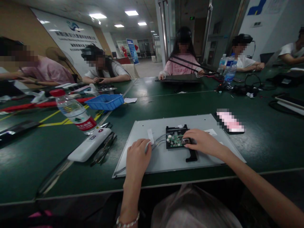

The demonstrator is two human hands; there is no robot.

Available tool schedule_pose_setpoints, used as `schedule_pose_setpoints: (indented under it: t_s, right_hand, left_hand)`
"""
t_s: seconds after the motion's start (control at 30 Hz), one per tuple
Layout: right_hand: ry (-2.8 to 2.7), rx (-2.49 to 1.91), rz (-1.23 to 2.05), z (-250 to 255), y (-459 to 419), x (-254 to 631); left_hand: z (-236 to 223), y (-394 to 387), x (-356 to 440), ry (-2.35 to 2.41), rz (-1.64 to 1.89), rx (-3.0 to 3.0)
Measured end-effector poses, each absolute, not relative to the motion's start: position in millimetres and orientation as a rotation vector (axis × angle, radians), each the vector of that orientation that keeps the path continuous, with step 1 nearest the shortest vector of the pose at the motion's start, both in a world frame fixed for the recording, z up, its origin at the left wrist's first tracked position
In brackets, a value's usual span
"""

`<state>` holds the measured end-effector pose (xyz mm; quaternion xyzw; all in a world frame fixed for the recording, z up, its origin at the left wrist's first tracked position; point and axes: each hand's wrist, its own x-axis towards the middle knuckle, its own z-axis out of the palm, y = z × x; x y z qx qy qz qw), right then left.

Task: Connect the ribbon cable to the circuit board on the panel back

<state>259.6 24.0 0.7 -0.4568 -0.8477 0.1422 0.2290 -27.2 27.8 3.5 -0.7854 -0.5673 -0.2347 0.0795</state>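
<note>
my left hand (139, 155) curls by the cable (162, 137) over the panel (159, 164); whether it grips, i can't quite tell. my right hand (200, 142) pinches the board (174, 140) by its right end, in the black bracket (191, 155).

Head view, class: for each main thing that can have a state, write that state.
Circuit board: uncovered, in the black bracket
White panel: lying flat
Bottle: standing, capped
Blue bin: open-topped
Phone: face up, screen bright
Ceiling lights: on
Left hand: fingers curled
Right hand: fingers at the circuit board
</note>
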Motion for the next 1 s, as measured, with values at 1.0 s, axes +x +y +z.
schedule_pose_setpoints:
  t_s: [1.0]
  right_hand:
    - [-2.28, -1.497, 0.016, 17, 94, 272]
  left_hand:
    - [-12, 7, 49, -1.45, -0.617, -2.691]
